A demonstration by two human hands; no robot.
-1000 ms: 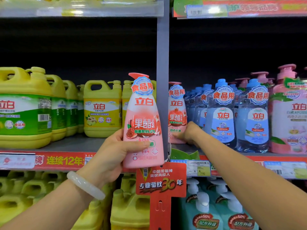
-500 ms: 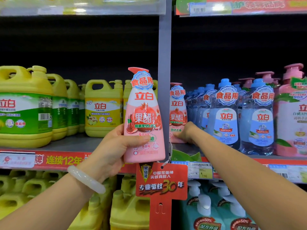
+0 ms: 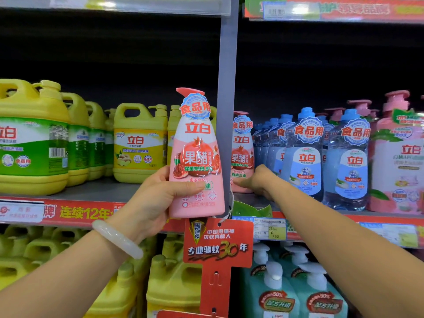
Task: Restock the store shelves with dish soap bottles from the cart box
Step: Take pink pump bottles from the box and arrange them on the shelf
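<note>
A store shelf seen from a person's head height, both bare arms reaching forward. The left hand (image 3: pixel 158 198) grips a pink pump bottle of dish soap (image 3: pixel 197 161) upright, thumb across its front label, holding it in the air in front of the grey shelf upright (image 3: pixel 227 111). A pale bracelet (image 3: pixel 117 242) circles that wrist.

The right hand (image 3: pixel 257 180) reaches onto the middle shelf (image 3: pixel 96 191) to the right of the upright — its fingers touch the lower part of a second, matching pink bottle (image 3: pixel 242 154) standing there, though whether they curl around it or merely press it is hard to make out.

Just right of that bottle stand rows of blue bottles (image 3: pixel 307 157), then a larger pink pump bottle (image 3: pixel 399 157). Left of the upright sit yellow jugs (image 3: pixel 137 143). A red hanging sign (image 3: pixel 218 244) dangles below the shelf edge, with teal pump bottles (image 3: pixel 282 290) on the shelf beneath.
</note>
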